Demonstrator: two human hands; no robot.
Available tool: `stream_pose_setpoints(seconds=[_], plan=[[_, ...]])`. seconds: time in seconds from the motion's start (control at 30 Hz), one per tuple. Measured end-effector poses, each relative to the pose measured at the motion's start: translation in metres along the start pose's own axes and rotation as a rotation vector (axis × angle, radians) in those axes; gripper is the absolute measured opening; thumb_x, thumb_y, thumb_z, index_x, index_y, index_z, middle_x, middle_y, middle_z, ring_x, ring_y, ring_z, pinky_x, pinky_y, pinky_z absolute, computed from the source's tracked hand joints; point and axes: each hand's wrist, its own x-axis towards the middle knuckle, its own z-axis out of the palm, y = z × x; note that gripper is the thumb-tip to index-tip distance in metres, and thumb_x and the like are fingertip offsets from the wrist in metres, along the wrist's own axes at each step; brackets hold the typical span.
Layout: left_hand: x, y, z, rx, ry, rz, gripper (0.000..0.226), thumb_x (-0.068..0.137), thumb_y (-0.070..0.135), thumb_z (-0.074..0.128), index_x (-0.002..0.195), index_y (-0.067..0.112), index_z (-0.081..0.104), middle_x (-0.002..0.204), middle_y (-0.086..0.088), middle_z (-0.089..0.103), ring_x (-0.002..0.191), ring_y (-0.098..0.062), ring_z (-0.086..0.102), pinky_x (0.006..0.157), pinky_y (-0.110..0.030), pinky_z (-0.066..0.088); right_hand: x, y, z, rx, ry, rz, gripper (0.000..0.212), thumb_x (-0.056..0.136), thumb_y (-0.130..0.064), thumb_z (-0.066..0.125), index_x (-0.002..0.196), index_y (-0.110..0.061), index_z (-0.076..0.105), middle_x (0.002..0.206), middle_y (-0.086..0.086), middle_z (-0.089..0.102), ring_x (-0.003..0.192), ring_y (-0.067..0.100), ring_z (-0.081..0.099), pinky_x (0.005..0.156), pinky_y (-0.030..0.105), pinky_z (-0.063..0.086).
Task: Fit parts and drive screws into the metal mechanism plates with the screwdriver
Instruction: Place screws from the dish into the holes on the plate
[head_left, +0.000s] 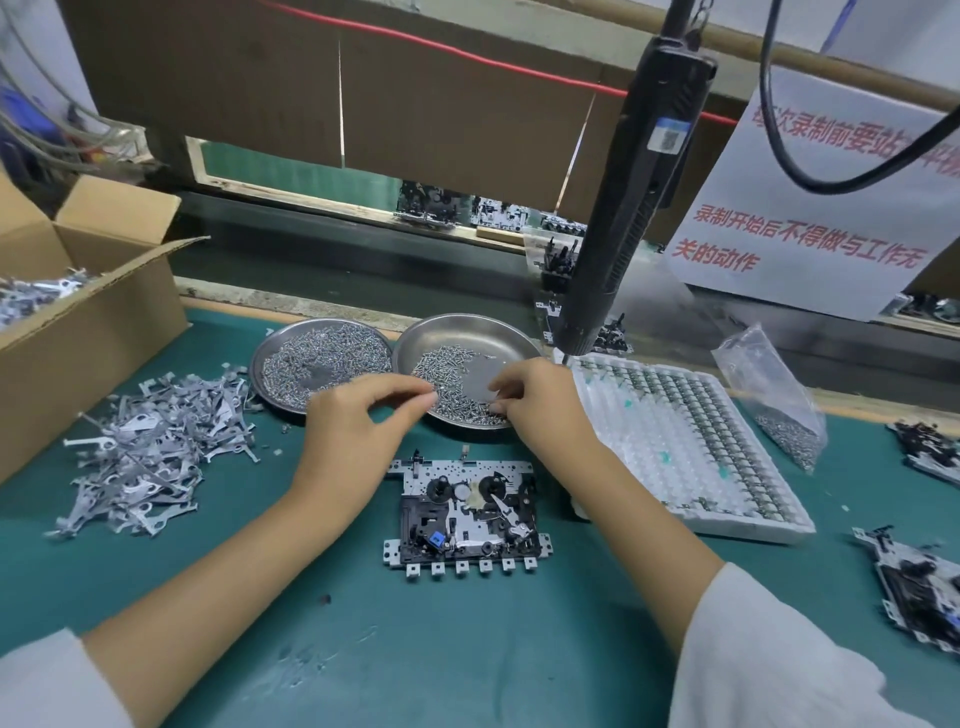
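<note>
- The mechanism plate (464, 514) lies flat on the green mat (467, 649), nearer the person than both hands and touched by neither.
- The left hand (358, 415) hovers beyond the plate's left corner; its thumb and forefinger (423, 397) are drawn together at the rim of the right-hand screw dish (457, 332). Whether a screw sits between them cannot be told.
- The right hand (540, 397) is beyond the plate's right corner, fingers curled down into the loose screws (447, 364) in that dish; what they hold is hidden.
- A second dish of screws (322, 361) sits beyond the plate to the left, touching the first dish.
- The screwdriver (631, 208) hangs beyond the plate's right side, tip just above the far corner of a white parts tray (691, 447); no hand is on it.
- A heap of small metal levers (156, 447) lies left of the plate, with a cardboard box (78, 312) further left.
- A clear bag (774, 395) is right of the tray.
</note>
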Motion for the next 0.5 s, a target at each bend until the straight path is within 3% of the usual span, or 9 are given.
stream_pose_setpoints(seconds=[0.17, 0.33, 0.5], plan=[[-0.009, 0.004, 0.007, -0.093, -0.022, -0.049, 0.013, 0.079, 0.013, 0.075, 0.091, 0.019, 0.076, 0.085, 0.014, 0.070, 0.082, 0.003, 0.063, 0.079, -0.005, 0.043, -0.004, 0.001, -0.003, 0.183, 0.097, 0.007, 0.024, 0.081, 0.005, 0.067, 0.104, -0.003, 0.071, 0.089, 0.011, 0.069, 0.081, 0.018, 0.063, 0.082, 0.028, 0.052], [-0.011, 0.003, 0.010, -0.112, -0.037, -0.062, 0.015, 0.080, 0.009, 0.074, 0.092, 0.017, 0.075, 0.085, 0.017, 0.069, 0.083, 0.008, 0.062, 0.076, -0.001, 0.040, -0.008, 0.002, -0.005, 0.354, 0.076, -0.010, 0.036, 0.078, 0.009, 0.069, 0.111, -0.006, 0.067, 0.083, 0.014, 0.067, 0.072, 0.015, 0.060, 0.067, 0.012, 0.050], [-0.012, 0.006, 0.010, -0.167, -0.028, -0.057, 0.020, 0.077, 0.008, 0.076, 0.087, 0.025, 0.072, 0.079, 0.017, 0.070, 0.078, 0.007, 0.064, 0.074, -0.003, 0.042, -0.012, 0.000, -0.008, 0.431, 0.085, -0.020, 0.034, 0.076, 0.009, 0.072, 0.106, -0.005, 0.069, 0.084, 0.014, 0.070, 0.072, 0.014, 0.062, 0.066, 0.011, 0.050]])
